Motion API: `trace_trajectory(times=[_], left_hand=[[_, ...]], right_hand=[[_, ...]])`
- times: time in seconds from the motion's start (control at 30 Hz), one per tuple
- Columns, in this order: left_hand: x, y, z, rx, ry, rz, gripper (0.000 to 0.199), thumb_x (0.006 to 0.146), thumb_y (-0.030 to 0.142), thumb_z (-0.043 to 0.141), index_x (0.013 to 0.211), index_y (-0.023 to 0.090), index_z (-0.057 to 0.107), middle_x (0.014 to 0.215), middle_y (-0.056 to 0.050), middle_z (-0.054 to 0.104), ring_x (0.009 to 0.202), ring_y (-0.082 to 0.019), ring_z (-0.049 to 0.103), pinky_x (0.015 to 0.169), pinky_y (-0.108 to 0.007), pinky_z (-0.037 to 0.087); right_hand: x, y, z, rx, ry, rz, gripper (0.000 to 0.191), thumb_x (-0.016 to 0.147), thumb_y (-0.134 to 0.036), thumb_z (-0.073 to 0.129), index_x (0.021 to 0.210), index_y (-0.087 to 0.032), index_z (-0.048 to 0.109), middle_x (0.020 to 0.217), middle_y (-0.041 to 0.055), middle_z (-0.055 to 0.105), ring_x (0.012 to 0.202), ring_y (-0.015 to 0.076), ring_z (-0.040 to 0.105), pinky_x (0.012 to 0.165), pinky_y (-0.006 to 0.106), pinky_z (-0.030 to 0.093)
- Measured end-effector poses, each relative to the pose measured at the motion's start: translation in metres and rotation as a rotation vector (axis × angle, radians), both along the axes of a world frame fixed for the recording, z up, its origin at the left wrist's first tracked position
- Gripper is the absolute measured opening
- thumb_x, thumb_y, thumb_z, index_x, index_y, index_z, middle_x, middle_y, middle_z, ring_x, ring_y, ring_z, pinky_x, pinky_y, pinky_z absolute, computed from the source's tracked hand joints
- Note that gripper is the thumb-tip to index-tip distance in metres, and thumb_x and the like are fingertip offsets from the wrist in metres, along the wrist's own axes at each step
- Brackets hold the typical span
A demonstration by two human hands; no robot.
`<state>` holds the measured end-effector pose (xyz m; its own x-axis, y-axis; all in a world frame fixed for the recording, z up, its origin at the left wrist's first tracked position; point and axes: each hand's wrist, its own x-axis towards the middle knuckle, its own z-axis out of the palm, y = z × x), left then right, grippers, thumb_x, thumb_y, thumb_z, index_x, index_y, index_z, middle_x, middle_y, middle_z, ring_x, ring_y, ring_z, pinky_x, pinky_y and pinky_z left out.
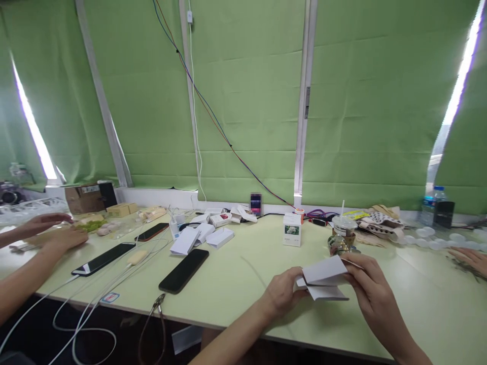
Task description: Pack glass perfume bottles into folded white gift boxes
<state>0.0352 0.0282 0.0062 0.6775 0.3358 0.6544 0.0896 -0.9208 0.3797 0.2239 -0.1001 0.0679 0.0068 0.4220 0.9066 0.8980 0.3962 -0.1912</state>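
Note:
A small white paper box (325, 274), its flaps spread apart, is held above the front of the table between both hands. My left hand (283, 291) grips its left end, fingers closed round the edge. At the opposite end my right hand (369, 284) pinches a flap between thumb and fingers. Behind the hands stands an upright white box with a flower picture (292, 230). A lidded plastic cup with a straw (344, 225) is just beyond my right hand. Several white boxes (220, 237) lie in a loose pile left of centre.
Phones (184, 271) and white charging cables (114, 281) spread over the left of the pale table (236, 284). Another person's hands (64, 235) work at far left; a further hand (470, 258) is at far right. Water bottles (438, 203) stand back right.

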Motion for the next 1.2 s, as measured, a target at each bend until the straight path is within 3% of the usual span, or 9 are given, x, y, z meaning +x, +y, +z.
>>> trace_trajectory(times=[0.2,0.47,0.9,1.2], left_hand=[[-0.001,-0.003,0.004,0.037,0.022,0.009,0.034,0.088,0.027,0.053,0.119,0.021,0.041,0.111,-0.009,0.064,0.102,-0.021,0.063,0.085,-0.032,0.052],[0.003,0.003,-0.002,0.141,-0.057,-0.064,0.033,0.090,0.024,0.048,0.120,0.022,0.035,0.112,-0.011,0.061,0.104,-0.020,0.061,0.083,-0.032,0.053],[0.000,0.001,0.006,0.263,0.039,0.045,0.016,0.091,0.022,0.046,0.104,0.021,0.056,0.109,-0.010,0.060,0.090,-0.017,0.063,0.075,-0.024,0.053],[0.001,0.000,0.003,0.354,0.070,0.044,0.020,0.092,0.025,0.046,0.110,0.024,0.055,0.108,-0.008,0.060,0.092,-0.015,0.064,0.078,-0.023,0.053]], right_hand=[[0.001,-0.001,0.003,0.025,-0.149,-0.021,0.019,0.087,-0.015,0.049,0.097,-0.024,0.062,0.102,0.0084,0.065,0.095,0.0256,0.059,0.079,0.042,0.050],[0.001,0.003,0.002,0.018,-0.234,-0.009,0.019,0.087,-0.011,0.049,0.094,-0.022,0.062,0.103,0.0099,0.064,0.094,0.0249,0.057,0.076,0.040,0.049],[0.001,0.000,0.005,0.019,-0.254,-0.055,0.016,0.088,-0.011,0.048,0.095,-0.019,0.060,0.104,0.0126,0.059,0.097,0.0251,0.056,0.078,0.039,0.050],[-0.021,-0.008,0.008,-0.039,-0.255,-0.031,0.004,0.086,-0.019,0.056,0.083,-0.019,0.058,0.106,0.0127,0.056,0.102,0.0283,0.052,0.080,0.041,0.047]])
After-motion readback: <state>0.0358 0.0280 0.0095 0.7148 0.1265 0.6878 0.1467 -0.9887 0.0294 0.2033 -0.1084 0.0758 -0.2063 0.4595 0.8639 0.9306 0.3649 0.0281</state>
